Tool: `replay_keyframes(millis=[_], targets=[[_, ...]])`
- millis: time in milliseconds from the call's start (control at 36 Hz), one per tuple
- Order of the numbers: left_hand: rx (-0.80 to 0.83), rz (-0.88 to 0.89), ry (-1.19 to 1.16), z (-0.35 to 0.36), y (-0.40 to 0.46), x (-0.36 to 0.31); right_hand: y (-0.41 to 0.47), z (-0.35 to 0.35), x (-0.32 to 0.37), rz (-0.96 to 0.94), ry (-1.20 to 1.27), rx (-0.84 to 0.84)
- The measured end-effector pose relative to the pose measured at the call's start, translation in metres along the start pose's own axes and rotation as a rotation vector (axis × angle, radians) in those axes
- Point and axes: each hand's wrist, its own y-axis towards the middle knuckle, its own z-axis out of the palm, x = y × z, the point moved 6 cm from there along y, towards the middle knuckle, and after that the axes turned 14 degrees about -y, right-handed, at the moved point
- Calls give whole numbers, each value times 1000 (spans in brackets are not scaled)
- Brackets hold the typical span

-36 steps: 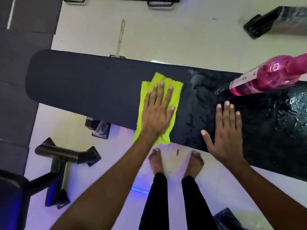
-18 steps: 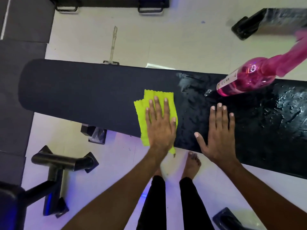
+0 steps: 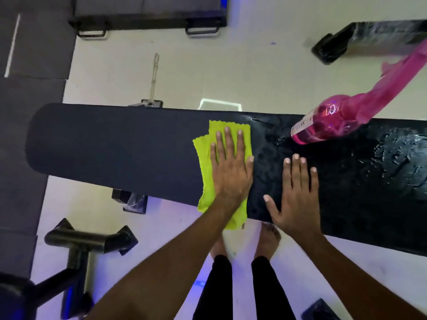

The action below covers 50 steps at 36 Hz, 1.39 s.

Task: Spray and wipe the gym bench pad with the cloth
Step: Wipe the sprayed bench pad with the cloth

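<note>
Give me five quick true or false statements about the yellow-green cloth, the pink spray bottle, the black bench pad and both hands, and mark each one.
1. The left hand presses flat on the yellow-green cloth. True.
2. The right hand grips the pink spray bottle. False: it lies flat on the black bench pad; the bottle lies apart from it on the pad.
3. The pad looks wet to the right of the cloth. True.
4. The cloth lies wholly on the pad. False: its near end hangs over the near edge.
5. The bottle stands upright. False: it lies tilted on its side.

Black equipment stand on pale floor, dark mats alongside.
</note>
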Motion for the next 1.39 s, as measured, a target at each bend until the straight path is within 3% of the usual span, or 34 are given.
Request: replay_keyframes(millis=[111, 167, 361, 556, 694, 806, 972, 1111, 1222, 1389], targets=[[80, 285, 29, -5, 48, -8, 0, 1, -1, 3, 13, -14], [79, 339, 54, -13, 69, -1, -1, 2, 0, 2, 20, -22], [3, 27, 4, -4, 33, -3, -1, 1, 0, 5, 22, -29], [110, 323, 46, -4, 76, -24, -1, 2, -1, 7, 15, -22], [-11, 131, -4, -11, 43, 6, -1, 2, -1, 4, 15, -25], [19, 63, 11, 7, -15, -1, -1, 2, 0, 8, 10, -26], [104, 364, 52, -1, 25, -1, -1, 3, -1, 0, 2, -37], [-41, 68, 14, -13, 2, 38, -1, 1, -1, -2, 2, -36], [-47, -42, 3, 6, -44, 13, -1, 0, 1, 3, 0, -33], [79, 325, 35, 1, -4, 8, 0, 1, 0, 4, -8, -36]])
